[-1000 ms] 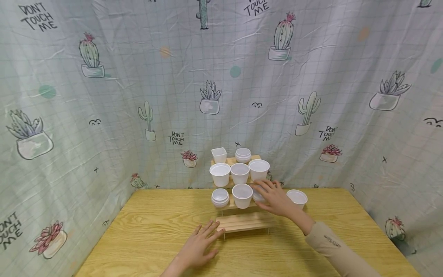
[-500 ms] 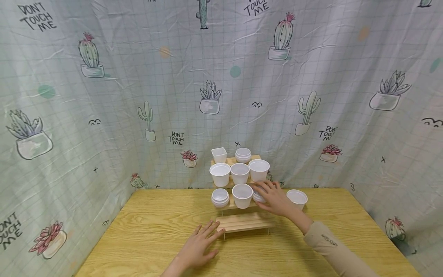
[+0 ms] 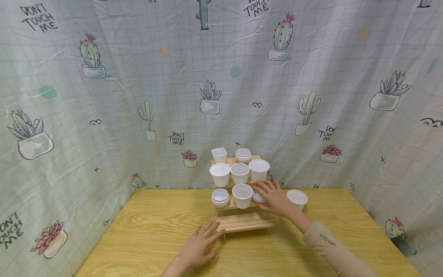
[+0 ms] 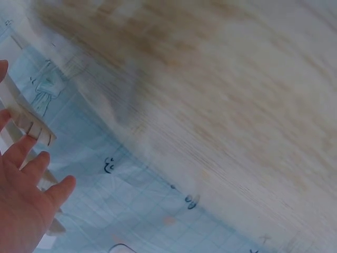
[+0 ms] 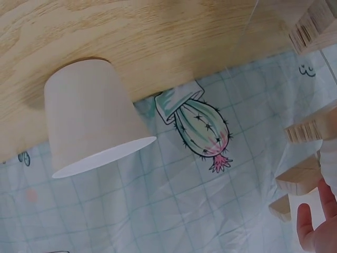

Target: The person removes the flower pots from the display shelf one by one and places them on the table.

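A stepped wooden stand [image 3: 243,223] holds several small white plastic flower pots. My right hand [image 3: 275,199] grips the round, ribbed pot [image 3: 258,195] at the right end of the second step from the bottom, covering much of it. In the right wrist view, fingertips of this hand [image 5: 318,226] lie against the pot [image 5: 329,163]. With fingers spread, my left hand [image 3: 199,246] touches the left end of the bare lowest step. The left wrist view shows those fingers [image 4: 62,191] beside the step's end.
Beside the gripped pot stand a tapered pot [image 3: 242,197] and a ribbed pot [image 3: 220,198]. Higher steps carry more pots, including a square one [image 3: 219,155]. Another tapered pot [image 3: 297,198] sits on the wooden table [image 3: 155,215], right of the stand. A cactus-print curtain [image 3: 221,127] hangs behind.
My right forearm has shifted very slightly left, its hand staying at the ribbed pot. My left hand and the other pots have not moved.
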The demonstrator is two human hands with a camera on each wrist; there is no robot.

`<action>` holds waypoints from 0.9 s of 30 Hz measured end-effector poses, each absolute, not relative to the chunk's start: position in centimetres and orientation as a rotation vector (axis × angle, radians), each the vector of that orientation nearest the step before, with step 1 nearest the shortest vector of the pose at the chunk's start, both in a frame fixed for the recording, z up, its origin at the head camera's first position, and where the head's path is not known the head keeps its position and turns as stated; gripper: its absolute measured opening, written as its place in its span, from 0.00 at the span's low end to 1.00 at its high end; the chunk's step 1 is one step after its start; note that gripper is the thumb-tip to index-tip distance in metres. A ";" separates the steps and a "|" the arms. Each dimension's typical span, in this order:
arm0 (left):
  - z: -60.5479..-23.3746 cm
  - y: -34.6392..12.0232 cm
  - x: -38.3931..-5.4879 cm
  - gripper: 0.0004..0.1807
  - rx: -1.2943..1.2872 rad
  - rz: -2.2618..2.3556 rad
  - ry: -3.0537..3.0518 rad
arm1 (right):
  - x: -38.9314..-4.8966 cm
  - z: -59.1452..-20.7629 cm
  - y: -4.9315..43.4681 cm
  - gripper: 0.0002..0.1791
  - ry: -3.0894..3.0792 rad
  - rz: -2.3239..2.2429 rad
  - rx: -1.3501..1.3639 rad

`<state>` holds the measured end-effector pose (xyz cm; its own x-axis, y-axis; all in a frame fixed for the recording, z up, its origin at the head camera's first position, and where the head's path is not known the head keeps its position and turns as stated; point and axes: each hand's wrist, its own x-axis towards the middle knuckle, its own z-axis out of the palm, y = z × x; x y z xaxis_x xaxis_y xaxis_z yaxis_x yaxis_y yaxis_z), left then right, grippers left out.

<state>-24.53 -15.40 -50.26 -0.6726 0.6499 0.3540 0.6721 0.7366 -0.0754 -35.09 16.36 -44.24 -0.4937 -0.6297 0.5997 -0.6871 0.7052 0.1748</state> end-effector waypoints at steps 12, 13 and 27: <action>-50.1 -15.4 -24.6 0.36 -1.019 -0.084 -2.596 | -35.2 -44.4 16.1 0.33 -2.273 0.140 0.977; -50.1 -15.4 -24.6 0.36 -1.021 -0.084 -2.597 | -35.2 -44.4 16.1 0.33 -2.267 0.140 0.974; -50.1 -15.2 -24.5 0.35 -1.019 -0.097 -2.602 | -35.1 -44.9 16.4 0.32 -2.175 0.157 0.981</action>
<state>-24.46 -15.22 -50.12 -0.6828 0.6467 0.3399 0.6702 0.7397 -0.0612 -35.11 16.37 -44.89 -0.4397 -0.6013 0.6672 -0.6908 0.7012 0.1767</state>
